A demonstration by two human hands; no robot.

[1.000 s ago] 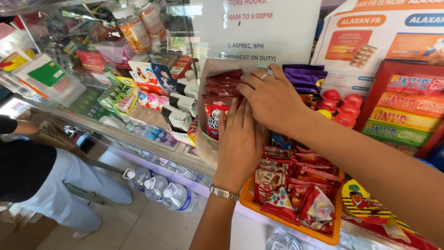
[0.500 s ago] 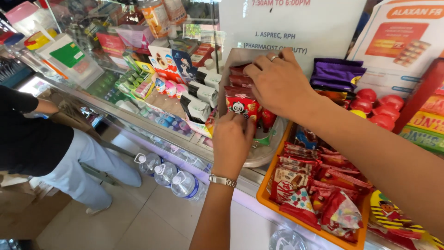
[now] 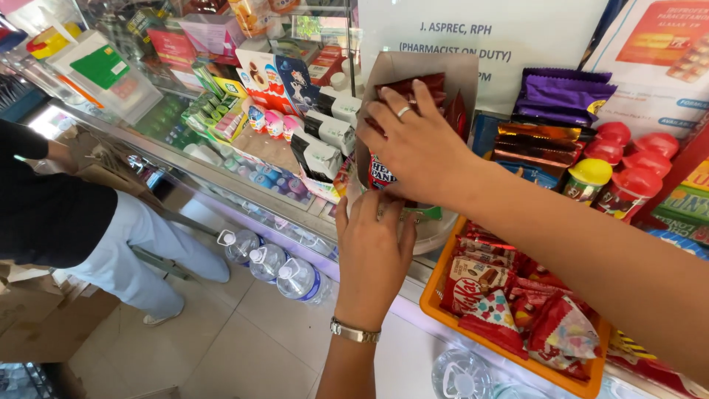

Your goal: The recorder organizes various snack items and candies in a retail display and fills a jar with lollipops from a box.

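Note:
A brown cardboard display box [image 3: 461, 70] stands upright on the shop counter, with red snack packets [image 3: 432, 85] stacked inside. My right hand [image 3: 417, 144], a ring on one finger, lies flat over the front of the stack with its fingers spread across the packets. My left hand [image 3: 373, 255], with a metal watch at the wrist, reaches up from below. Its fingertips grip the lowest red packet [image 3: 380, 179] at the box's bottom edge. The right hand hides most of the stack.
An orange tray [image 3: 442, 307] of red chocolate bars sits to the right of my hands. Purple packets [image 3: 565, 92] and red-lidded jars [image 3: 628, 185] stand behind it. Several water bottles [image 3: 269, 262] stand on the floor. Another person [image 3: 52, 210] bends at the glass counter [image 3: 221, 174] to the left.
Both hands stay on the red packets. My right hand has slid lower over the stack, and my left hand has shifted down to the box's bottom edge.

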